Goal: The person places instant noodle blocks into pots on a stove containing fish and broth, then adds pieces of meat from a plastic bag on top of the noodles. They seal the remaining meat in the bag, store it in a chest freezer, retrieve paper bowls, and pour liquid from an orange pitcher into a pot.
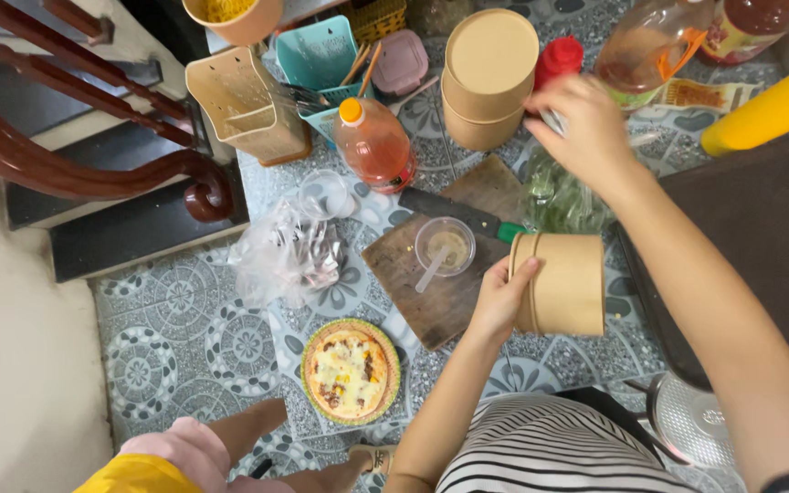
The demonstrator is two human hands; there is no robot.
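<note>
Left hand (497, 306): fingers clamped on paper tub (563, 284).
Right hand (586, 128): fingers closed on small item; greens bag (563, 196) below.

Tan paper tub (563, 284) on its side, rim facing the wooden board (431, 292)

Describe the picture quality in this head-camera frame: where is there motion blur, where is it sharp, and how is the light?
Head view: the right hand is smeared by motion blur, its fingers indistinct; the left hand on the tan paper tub is fairly sharp, as are the small pizza and the patterned floor tiles; the light is soft and even, with faint shadows; the edges bend slightly from the wide lens.
</note>
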